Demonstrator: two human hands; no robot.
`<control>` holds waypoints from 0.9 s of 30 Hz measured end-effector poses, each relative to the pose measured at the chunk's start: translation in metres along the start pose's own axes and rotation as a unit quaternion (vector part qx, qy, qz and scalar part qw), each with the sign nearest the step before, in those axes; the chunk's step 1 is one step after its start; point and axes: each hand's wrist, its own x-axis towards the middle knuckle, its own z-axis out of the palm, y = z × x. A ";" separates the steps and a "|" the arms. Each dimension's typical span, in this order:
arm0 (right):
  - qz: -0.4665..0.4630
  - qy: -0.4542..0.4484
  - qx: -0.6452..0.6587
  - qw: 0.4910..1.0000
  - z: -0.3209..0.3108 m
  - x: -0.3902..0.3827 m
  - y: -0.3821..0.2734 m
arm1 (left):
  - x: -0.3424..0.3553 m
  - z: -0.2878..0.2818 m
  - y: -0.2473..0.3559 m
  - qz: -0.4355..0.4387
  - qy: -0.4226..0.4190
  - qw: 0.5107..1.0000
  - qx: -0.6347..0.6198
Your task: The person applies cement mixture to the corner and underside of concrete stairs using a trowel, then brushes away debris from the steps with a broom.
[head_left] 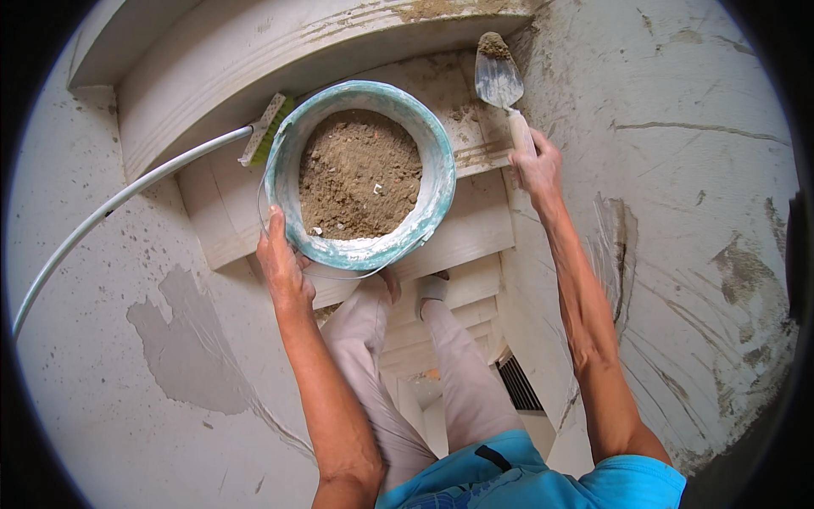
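My left hand (284, 265) grips the near left rim of a round teal bucket (438, 140), whose inside wall is coated white. Brown sandy debris (360, 174) with a few white bits lies in the bucket. A thin wire handle hangs along its near side. On the right, my right hand (538, 167) is closed round the pale handle of a trowel (498, 81). The trowel points away from me, its blade to the right of the bucket, with a small heap of brown material on its tip.
A broom (270, 129) with green bristles and a long pale pole leans left of the bucket. Curved stair steps (297, 55) rise ahead, and more steps (462, 216) descend beneath my feet. Scuffed plaster walls (678, 170) stand on both sides. A dark grille (519, 386) shows lower down.
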 end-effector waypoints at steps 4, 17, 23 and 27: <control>-0.103 -0.024 -0.038 0.994 -0.026 -0.064 -0.035 | 0.006 -0.006 -0.004 -0.003 0.012 1.000 0.013; -0.153 0.017 -0.080 0.985 -0.029 -0.119 -0.033 | 0.006 -0.007 -0.002 0.000 -0.016 1.000 -0.003; 0.160 -0.149 0.036 0.975 -0.012 -0.077 0.025 | 0.005 -0.005 -0.002 -0.010 -0.018 1.000 0.016; 0.151 -0.191 0.035 0.969 0.013 -0.051 0.035 | -0.001 -0.001 0.001 -0.008 0.002 1.000 0.020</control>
